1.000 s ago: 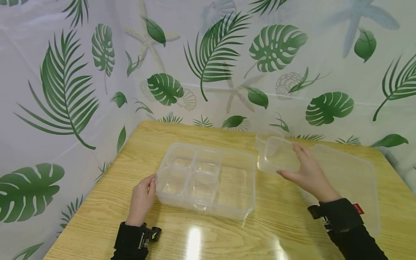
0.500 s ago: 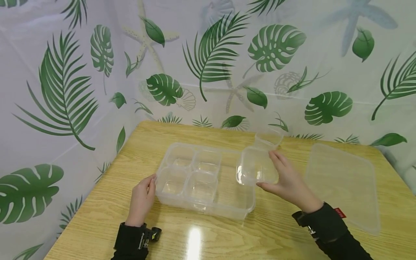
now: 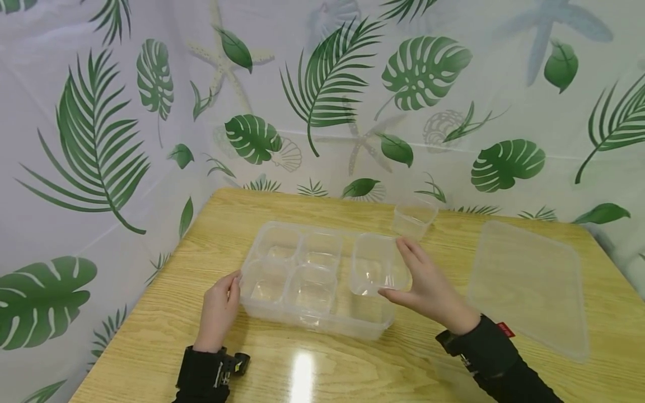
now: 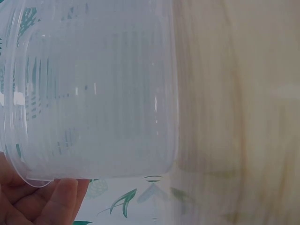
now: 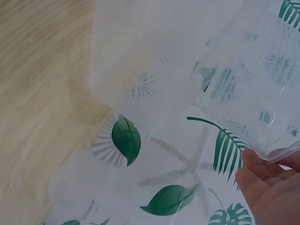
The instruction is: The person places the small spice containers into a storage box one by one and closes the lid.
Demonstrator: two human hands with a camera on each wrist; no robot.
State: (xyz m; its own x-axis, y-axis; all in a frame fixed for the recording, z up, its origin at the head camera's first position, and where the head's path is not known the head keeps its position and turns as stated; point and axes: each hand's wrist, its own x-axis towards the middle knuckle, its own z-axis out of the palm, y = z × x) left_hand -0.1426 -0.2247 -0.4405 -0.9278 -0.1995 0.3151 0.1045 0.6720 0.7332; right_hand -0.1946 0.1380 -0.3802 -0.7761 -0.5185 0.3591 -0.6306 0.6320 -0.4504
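Observation:
My left hand (image 3: 219, 308) pinches the left rim of a large clear plastic box (image 3: 347, 326) on the table; its fingertips (image 4: 65, 194) show at the rim's edge in the left wrist view. Several small clear containers (image 3: 312, 288) fill the box's left part. Tilted over the box's right part is another small clear container (image 3: 375, 266), gripped at its right side by my right hand (image 3: 433, 291), thumb at the near edge and fingers at the far edge. In the right wrist view this container (image 5: 248, 93) is at the upper right, above my fingers.
One more small clear container (image 3: 414, 217) stands behind the box at the table's back edge. A flat translucent lid (image 3: 529, 291) lies on the wooden table (image 3: 252, 369) at the right. A leaf-patterned sheet (image 3: 327, 162) hangs behind and along the left side.
My right hand has carried the small container leftward, from beside the box to over its right part. My left hand stays at the box's left rim.

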